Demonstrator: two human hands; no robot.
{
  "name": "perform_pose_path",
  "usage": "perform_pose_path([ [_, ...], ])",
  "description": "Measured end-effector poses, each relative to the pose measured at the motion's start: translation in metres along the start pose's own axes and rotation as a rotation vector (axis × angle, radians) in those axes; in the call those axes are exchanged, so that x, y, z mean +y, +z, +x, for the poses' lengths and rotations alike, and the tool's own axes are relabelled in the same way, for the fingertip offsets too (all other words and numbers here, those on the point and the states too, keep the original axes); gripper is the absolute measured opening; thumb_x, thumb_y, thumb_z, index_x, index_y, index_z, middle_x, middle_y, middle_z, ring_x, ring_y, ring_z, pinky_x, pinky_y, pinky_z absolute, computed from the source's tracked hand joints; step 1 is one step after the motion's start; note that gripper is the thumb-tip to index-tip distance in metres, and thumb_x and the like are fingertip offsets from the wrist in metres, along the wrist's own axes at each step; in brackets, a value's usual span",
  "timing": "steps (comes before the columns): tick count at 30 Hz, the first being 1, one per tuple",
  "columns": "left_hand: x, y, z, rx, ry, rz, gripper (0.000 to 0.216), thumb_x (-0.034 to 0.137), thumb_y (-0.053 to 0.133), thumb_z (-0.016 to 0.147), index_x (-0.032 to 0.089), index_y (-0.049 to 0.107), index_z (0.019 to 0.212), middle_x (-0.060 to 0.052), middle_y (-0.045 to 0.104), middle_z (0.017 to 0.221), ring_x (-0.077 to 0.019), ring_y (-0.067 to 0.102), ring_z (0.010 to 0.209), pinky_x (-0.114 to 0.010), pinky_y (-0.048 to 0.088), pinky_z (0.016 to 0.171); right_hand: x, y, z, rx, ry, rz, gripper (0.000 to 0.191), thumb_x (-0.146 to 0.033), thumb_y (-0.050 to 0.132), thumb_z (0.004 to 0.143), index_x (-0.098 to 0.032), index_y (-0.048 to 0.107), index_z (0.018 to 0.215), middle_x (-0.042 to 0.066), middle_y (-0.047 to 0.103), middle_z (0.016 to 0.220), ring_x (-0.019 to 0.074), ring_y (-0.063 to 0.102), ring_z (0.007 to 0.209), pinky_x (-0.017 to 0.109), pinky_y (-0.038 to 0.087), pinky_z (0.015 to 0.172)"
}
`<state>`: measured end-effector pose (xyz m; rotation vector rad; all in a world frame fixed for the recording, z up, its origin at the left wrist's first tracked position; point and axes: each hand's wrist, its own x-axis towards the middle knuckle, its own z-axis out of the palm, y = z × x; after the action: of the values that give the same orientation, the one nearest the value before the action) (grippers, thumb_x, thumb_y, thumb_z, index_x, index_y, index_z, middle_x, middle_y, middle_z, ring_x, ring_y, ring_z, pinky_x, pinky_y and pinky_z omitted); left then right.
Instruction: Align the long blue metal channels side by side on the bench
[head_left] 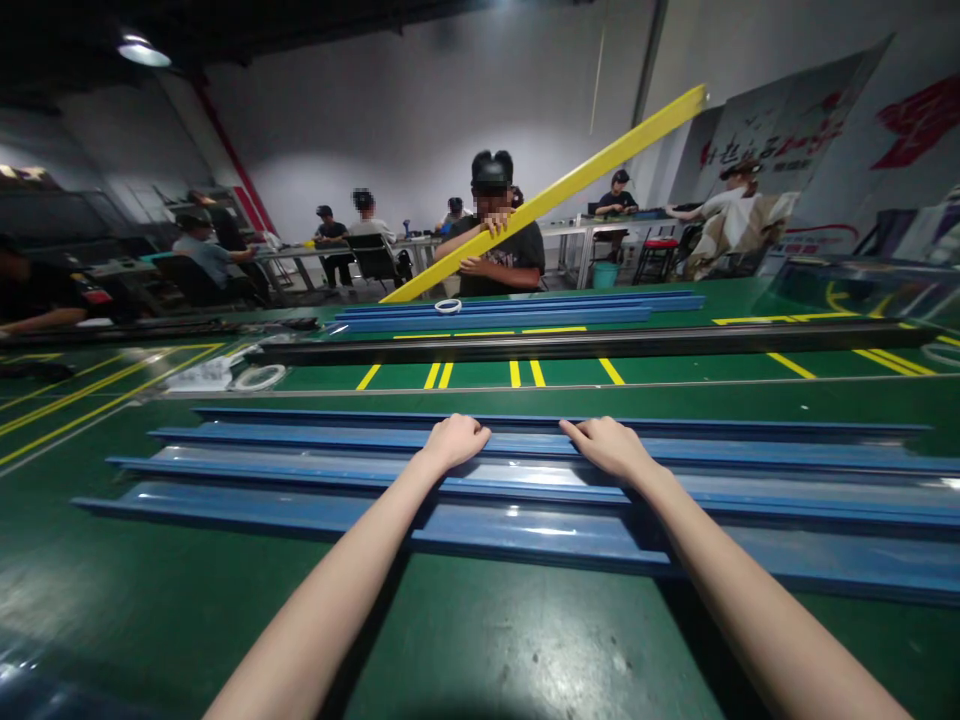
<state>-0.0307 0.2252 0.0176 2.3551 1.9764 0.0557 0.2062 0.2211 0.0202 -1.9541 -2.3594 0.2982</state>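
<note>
Several long blue plastic channel strips [300,470] lie side by side across a green table [150,600] in front of me. My left hand [454,440] is curled over the far edge of one strip near the middle. A little to its right, my right hand [609,445] grips the same far edge with bent fingers. Both forearms reach straight out over the nearer strips.
A black rail [600,343] and more blue strips [525,308] lie further back. Opposite me a person lifts a long yellow strip [555,190] at a slant. White tape rolls [259,377] sit at left. Other people work at tables behind.
</note>
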Motion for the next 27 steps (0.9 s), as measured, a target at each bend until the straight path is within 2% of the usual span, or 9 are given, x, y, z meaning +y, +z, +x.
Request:
perform_pose_path([
  [7, 0.003, -0.004, 0.000, 0.115, -0.013, 0.043, 0.047, 0.033, 0.025, 0.084, 0.016, 0.068, 0.076, -0.012, 0.068, 0.078, -0.0239, 0.063, 0.077, -0.030, 0.044, 0.065, -0.004, -0.008, 0.001, 0.056, 0.018, -0.055, 0.068, -0.056, 0.013, 0.085, -0.017, 0.068, 0.079, 0.013, 0.066, 0.082, 0.0237, 0.061, 0.080, 0.030, 0.039, 0.064],
  [13, 0.000, -0.012, 0.002, 0.327, -0.020, 0.096, 0.045, 0.028, 0.027, 0.085, 0.015, 0.067, 0.071, -0.011, 0.068, 0.076, -0.0229, 0.064, 0.073, -0.029, 0.044, 0.061, -0.012, -0.021, 0.001, 0.251, 0.078, -0.151, 0.060, -0.046, 0.017, 0.087, -0.018, 0.070, 0.078, 0.013, 0.067, 0.080, 0.0235, 0.062, 0.074, 0.029, 0.039, 0.061],
  [18, -0.003, -0.028, 0.000, 0.451, -0.016, 0.131, 0.042, 0.026, 0.030, 0.083, 0.014, 0.067, 0.068, -0.009, 0.069, 0.073, -0.0217, 0.064, 0.069, -0.027, 0.042, 0.058, -0.018, -0.034, -0.003, 0.364, 0.115, -0.148, 0.062, -0.047, 0.018, 0.087, -0.017, 0.070, 0.072, 0.014, 0.067, 0.075, 0.0235, 0.063, 0.071, 0.029, 0.039, 0.057],
  [27, 0.000, -0.049, -0.043, 0.630, 0.079, 0.174, 0.041, 0.023, 0.033, 0.081, 0.013, 0.064, 0.057, -0.009, 0.065, 0.059, -0.0189, 0.060, 0.057, -0.025, 0.036, 0.049, -0.034, -0.041, -0.044, 0.554, 0.124, -0.170, 0.052, -0.034, 0.026, 0.086, -0.015, 0.071, 0.069, 0.014, 0.067, 0.067, 0.0236, 0.062, 0.062, 0.028, 0.033, 0.051],
])
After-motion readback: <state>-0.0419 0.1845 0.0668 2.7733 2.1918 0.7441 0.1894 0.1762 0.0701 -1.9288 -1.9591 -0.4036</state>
